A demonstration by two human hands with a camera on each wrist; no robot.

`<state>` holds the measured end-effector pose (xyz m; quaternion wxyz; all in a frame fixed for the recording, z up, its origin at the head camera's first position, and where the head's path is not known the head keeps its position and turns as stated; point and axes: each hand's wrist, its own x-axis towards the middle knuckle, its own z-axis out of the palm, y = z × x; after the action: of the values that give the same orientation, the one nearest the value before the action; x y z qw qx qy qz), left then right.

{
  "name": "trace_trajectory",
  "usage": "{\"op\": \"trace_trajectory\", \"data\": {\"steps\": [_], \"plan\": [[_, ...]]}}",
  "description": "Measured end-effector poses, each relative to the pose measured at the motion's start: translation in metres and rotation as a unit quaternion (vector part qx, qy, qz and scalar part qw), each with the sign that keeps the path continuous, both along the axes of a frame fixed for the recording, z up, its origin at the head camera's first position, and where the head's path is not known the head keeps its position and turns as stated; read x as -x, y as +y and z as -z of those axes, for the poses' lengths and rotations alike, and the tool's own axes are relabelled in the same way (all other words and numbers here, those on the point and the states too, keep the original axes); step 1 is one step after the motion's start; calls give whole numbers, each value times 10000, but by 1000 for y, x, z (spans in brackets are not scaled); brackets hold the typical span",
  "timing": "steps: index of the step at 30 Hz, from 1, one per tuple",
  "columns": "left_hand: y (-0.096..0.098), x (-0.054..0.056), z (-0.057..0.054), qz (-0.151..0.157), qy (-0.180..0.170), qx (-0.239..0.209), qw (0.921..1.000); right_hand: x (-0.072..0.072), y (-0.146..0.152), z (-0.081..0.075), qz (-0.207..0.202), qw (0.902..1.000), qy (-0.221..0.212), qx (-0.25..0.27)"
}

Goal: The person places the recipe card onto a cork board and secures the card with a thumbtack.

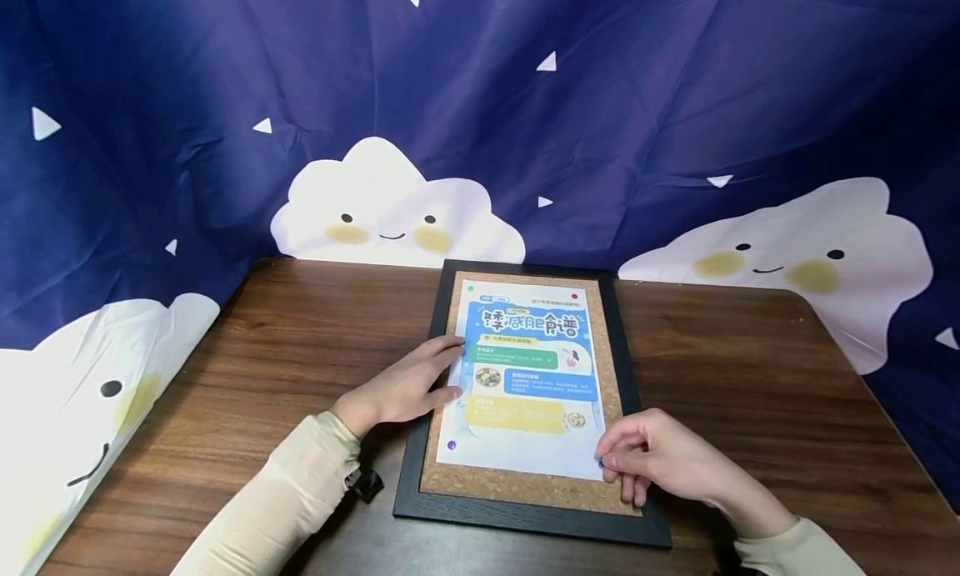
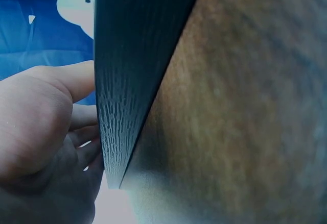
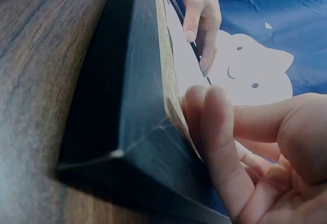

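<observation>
A printed sheet point(image 1: 525, 455) with blue, green and yellow blocks lies on a cork board point(image 1: 517, 486) in a black frame point(image 1: 528, 519). Pins mark three of its corners: green point(image 1: 470, 289), red point(image 1: 574, 296) and purple point(image 1: 452, 445). At the lower right corner, my right hand point(image 1: 667, 461) pinches a small dark blue push pin point(image 1: 600, 461) against the sheet; the right wrist view hides the pin behind the fingertips point(image 3: 217, 101). My left hand point(image 1: 401, 386) rests across the frame's left side, its extended fingers touching the sheet's left edge.
The framed board lies flat on a brown wooden table point(image 1: 750, 368). Behind it hangs a dark blue cloth point(image 1: 600, 126) with white clouds and triangles. A black strap point(image 1: 366, 483) shows at my left wrist.
</observation>
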<state>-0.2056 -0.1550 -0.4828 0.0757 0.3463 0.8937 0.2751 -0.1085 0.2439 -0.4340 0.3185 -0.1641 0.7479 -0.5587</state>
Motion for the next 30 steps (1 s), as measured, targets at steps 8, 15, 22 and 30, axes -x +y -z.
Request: {"op": "trace_trajectory", "data": {"steps": [8,15,22,30], "plan": [[0,0,-3,46,-102,-6,9999,4,-10,-6,48,9986,-119,-505],[4,-8,-27,36,-209,110,9997,10,-14,-12,-141,9982,-154,-570],[-1,3,-1,16,-64,27,10000,17,-17,-15,-368,9956,-327,-792],[-1,1,-4,-25,-101,-4,9999,24,-14,-15,-491,9924,-369,-1070]]}}
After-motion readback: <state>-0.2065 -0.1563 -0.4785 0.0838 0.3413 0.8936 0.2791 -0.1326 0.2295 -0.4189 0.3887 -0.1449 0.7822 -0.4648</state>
